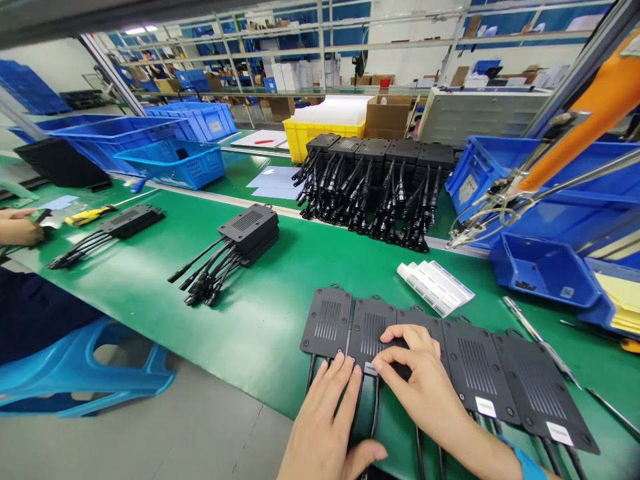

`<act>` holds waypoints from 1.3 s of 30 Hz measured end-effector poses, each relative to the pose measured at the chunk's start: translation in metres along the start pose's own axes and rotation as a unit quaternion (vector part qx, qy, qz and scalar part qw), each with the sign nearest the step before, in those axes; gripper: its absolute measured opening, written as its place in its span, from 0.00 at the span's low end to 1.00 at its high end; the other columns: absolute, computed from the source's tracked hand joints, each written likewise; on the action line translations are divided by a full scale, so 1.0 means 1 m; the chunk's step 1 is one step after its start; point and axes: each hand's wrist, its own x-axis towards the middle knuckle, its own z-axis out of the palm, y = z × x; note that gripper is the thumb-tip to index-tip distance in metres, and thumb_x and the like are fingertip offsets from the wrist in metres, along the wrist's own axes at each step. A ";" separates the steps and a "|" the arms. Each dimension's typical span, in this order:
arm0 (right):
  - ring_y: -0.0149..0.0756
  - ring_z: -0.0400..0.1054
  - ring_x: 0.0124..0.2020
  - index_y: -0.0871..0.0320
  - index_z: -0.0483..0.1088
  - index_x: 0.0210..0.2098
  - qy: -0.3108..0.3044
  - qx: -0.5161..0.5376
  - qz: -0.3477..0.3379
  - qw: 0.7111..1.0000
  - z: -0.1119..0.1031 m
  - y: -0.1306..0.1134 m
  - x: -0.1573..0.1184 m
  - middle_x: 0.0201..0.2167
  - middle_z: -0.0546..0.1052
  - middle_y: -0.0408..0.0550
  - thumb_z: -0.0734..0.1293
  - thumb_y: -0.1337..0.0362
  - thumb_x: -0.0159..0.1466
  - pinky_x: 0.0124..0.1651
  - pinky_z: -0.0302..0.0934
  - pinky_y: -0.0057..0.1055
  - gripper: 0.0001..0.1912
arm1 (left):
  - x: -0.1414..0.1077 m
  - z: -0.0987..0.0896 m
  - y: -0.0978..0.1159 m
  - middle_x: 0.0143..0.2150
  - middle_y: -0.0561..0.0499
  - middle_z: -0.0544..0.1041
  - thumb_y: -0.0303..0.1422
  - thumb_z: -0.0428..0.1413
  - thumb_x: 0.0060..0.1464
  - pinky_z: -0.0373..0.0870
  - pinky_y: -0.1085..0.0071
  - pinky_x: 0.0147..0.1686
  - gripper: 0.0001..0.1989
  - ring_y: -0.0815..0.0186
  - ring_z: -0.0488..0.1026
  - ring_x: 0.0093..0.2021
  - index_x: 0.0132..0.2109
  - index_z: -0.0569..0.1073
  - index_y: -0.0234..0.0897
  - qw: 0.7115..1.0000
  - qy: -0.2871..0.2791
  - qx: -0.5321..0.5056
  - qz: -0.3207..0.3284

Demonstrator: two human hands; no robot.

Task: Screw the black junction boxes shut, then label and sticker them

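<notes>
Five flat black boxes with cables lie side by side at the bench's near edge. My left hand rests with fingers stretched out on the lower edges of the leftmost box and the second box. Thumb and index finger of my right hand pinch at a small label on the second box's lower edge. White labels also sit on the fourth box and the fifth box. The middle box is partly hidden by my right hand.
A label sheet lies behind the boxes, a pen to their right. Stacked black boxes, blue bins and a yellow crate stand farther back. Another person's hand is at far left, near a blue stool.
</notes>
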 end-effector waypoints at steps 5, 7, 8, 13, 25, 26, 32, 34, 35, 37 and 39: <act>0.50 0.61 0.51 0.51 0.75 0.24 0.009 0.002 -0.002 1.000 0.001 0.000 -0.002 0.44 0.73 0.49 0.64 0.64 0.64 0.52 0.52 0.53 0.13 | -0.001 0.001 0.000 0.59 0.33 0.72 0.55 0.45 0.63 0.72 0.55 0.55 0.40 0.49 0.67 0.62 0.67 0.56 0.25 1.000 0.001 0.026 0.013; 0.50 0.61 0.51 0.51 0.75 0.25 0.011 0.005 -0.006 1.000 0.001 0.000 -0.002 0.44 0.73 0.49 0.64 0.65 0.64 0.52 0.52 0.53 0.13 | -0.001 0.002 0.000 0.59 0.33 0.72 0.56 0.45 0.63 0.72 0.54 0.55 0.39 0.49 0.66 0.63 0.65 0.61 0.24 0.999 0.001 0.030 0.019; 0.50 0.61 0.51 0.51 0.75 0.25 0.011 0.006 -0.008 1.000 0.001 0.000 -0.001 0.44 0.73 0.49 0.64 0.65 0.64 0.51 0.52 0.53 0.13 | -0.001 0.002 0.000 0.59 0.33 0.72 0.56 0.45 0.62 0.72 0.54 0.55 0.39 0.49 0.65 0.63 0.64 0.62 0.25 0.999 -0.001 0.031 0.020; 0.50 0.62 0.50 0.51 0.75 0.25 0.015 0.004 -0.016 1.000 0.002 0.000 -0.002 0.43 0.73 0.49 0.64 0.65 0.64 0.50 0.52 0.52 0.12 | 0.000 0.000 0.001 0.60 0.34 0.71 0.58 0.47 0.60 0.71 0.54 0.56 0.40 0.48 0.65 0.63 0.65 0.63 0.29 0.999 -0.014 0.031 0.017; 0.49 0.62 0.49 0.52 0.75 0.25 0.010 -0.018 -0.031 0.999 0.001 0.002 -0.001 0.42 0.73 0.49 0.66 0.67 0.64 0.49 0.54 0.51 0.12 | 0.006 -0.002 0.004 0.57 0.38 0.74 0.57 0.45 0.61 0.72 0.55 0.53 0.35 0.49 0.70 0.59 0.60 0.70 0.33 0.996 0.006 0.083 0.040; 0.49 0.62 0.49 0.52 0.75 0.26 0.005 -0.027 -0.040 0.999 0.000 0.002 0.000 0.42 0.72 0.49 0.65 0.67 0.64 0.50 0.54 0.51 0.12 | 0.006 -0.003 0.004 0.57 0.38 0.74 0.57 0.46 0.61 0.72 0.55 0.53 0.34 0.48 0.70 0.59 0.60 0.70 0.33 0.996 0.006 0.086 0.039; 0.50 0.61 0.53 0.57 0.71 0.50 0.023 -0.131 -0.167 0.977 -0.013 0.009 -0.008 0.49 0.70 0.57 0.61 0.65 0.68 0.53 0.58 0.51 0.13 | 0.015 -0.010 0.004 0.53 0.41 0.78 0.54 0.42 0.65 0.73 0.59 0.51 0.30 0.53 0.74 0.55 0.57 0.71 0.35 0.995 0.009 0.094 0.040; 0.52 0.59 0.58 0.53 0.67 0.57 -0.015 -0.168 -0.214 0.962 -0.014 0.010 -0.014 0.56 0.68 0.58 0.61 0.63 0.69 0.56 0.57 0.53 0.17 | 0.020 -0.013 0.003 0.48 0.41 0.80 0.45 0.39 0.70 0.76 0.61 0.47 0.25 0.55 0.77 0.51 0.52 0.73 0.34 0.993 0.004 0.111 0.046; 0.53 0.57 0.60 0.51 0.65 0.60 -0.032 -0.186 -0.236 0.953 -0.015 0.010 -0.017 0.59 0.66 0.58 0.61 0.60 0.69 0.57 0.56 0.55 0.20 | 0.022 -0.014 0.002 0.47 0.41 0.80 0.39 0.37 0.71 0.76 0.62 0.46 0.22 0.56 0.78 0.49 0.49 0.73 0.33 0.992 -0.001 0.116 0.049; 0.55 0.54 0.64 0.46 0.62 0.62 -0.048 -0.214 -0.261 0.940 -0.019 0.011 -0.019 0.62 0.64 0.58 0.61 0.55 0.69 0.60 0.53 0.60 0.22 | 0.028 -0.018 -0.001 0.44 0.41 0.81 0.25 0.35 0.66 0.77 0.64 0.44 0.20 0.58 0.79 0.47 0.46 0.72 0.32 0.992 -0.009 0.111 0.062; 0.55 0.54 0.65 0.42 0.66 0.58 -0.052 -0.217 -0.265 0.938 -0.030 0.016 -0.014 0.63 0.64 0.56 0.61 0.52 0.69 0.61 0.49 0.62 0.18 | 0.039 -0.024 -0.004 0.38 0.42 0.82 0.18 0.35 0.60 0.77 0.63 0.44 0.20 0.60 0.81 0.40 0.42 0.71 0.33 0.993 -0.040 0.092 0.066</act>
